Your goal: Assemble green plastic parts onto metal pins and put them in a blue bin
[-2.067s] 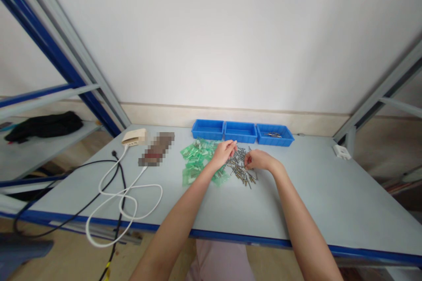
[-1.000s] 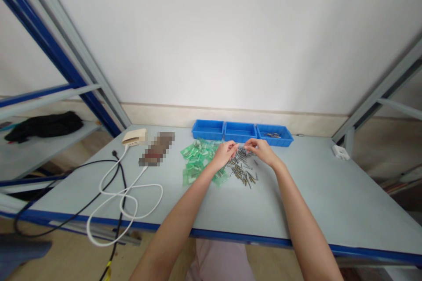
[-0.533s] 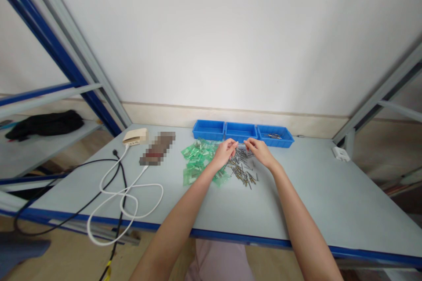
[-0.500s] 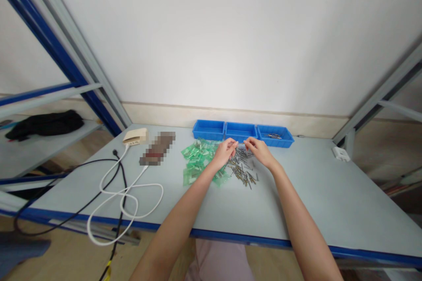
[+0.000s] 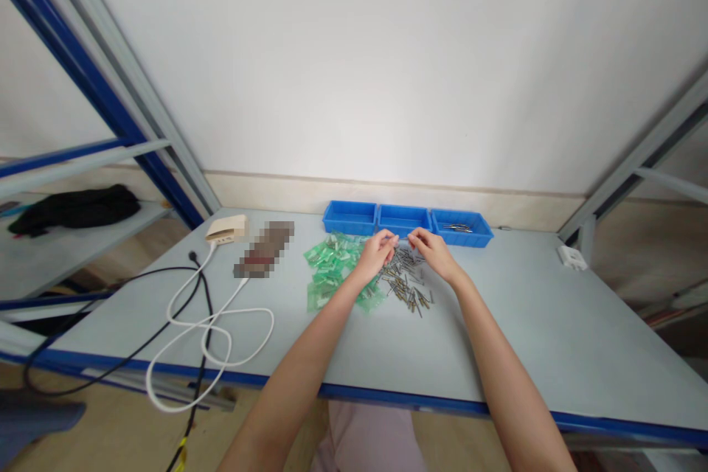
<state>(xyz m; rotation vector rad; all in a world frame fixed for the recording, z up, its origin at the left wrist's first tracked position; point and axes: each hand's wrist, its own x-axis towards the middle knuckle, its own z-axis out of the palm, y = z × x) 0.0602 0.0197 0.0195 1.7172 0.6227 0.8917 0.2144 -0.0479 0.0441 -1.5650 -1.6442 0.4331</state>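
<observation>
My left hand (image 5: 378, 254) and my right hand (image 5: 431, 249) meet fingertip to fingertip just in front of the blue bins. Both have their fingers pinched, and a thin metal piece (image 5: 403, 238) spans the small gap between them; its exact kind is too small to tell. Below the hands lies a loose pile of slim metal pieces (image 5: 412, 295), silver with some brass-coloured parts. To the left of it, partly behind my left wrist, is a heap of green plastic bags (image 5: 332, 265) with small things inside.
Three blue bins stand in a row at the back: the left bin (image 5: 350, 227), the middle bin (image 5: 403, 227) and the right bin (image 5: 476, 238), which holds several metal pieces. A cream box (image 5: 226, 228), a white cable (image 5: 226, 363) and a white adapter (image 5: 571, 258) lie on the grey table (image 5: 531, 339).
Both hands have risen very slightly, still pinched close together. The bins, pile and bags look the same.
</observation>
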